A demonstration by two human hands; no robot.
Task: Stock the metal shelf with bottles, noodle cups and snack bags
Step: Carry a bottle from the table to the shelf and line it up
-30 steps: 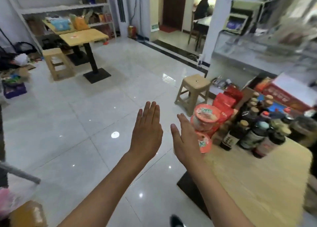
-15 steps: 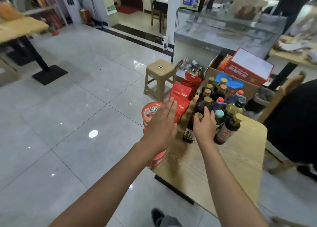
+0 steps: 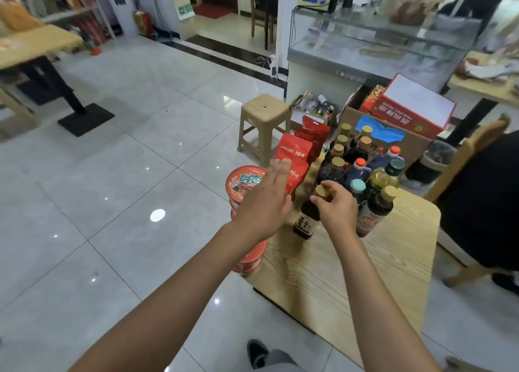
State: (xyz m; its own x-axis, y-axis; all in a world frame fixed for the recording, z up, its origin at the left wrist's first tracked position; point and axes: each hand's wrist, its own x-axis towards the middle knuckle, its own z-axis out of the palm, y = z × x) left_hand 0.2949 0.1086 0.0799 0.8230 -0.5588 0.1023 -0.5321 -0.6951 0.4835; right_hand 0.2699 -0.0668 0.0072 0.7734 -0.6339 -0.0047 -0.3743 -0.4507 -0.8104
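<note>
A wooden table (image 3: 351, 281) carries a cluster of dark sauce bottles (image 3: 351, 158), red snack bags (image 3: 292, 158) and a stack of red noodle cups (image 3: 243, 183) at its left edge. My right hand (image 3: 335, 205) curls its fingers round the gold cap and neck of the nearest dark bottle (image 3: 306, 220), which stands upright. My left hand (image 3: 264, 200) hovers flat with straight fingers over the noodle cups and the front snack bag, holding nothing.
A beige plastic stool (image 3: 262, 118) stands on the tiled floor behind the table. A cardboard box with a red carton (image 3: 407, 113) sits beyond the bottles, before a glass counter (image 3: 373, 42). A wooden chair (image 3: 471, 158) and a seated person in black are at the right.
The view swung right toward the table. Both hands reached forward; my right hand closed on the cap of the nearest bottle and my left moved over the noodle cups.
</note>
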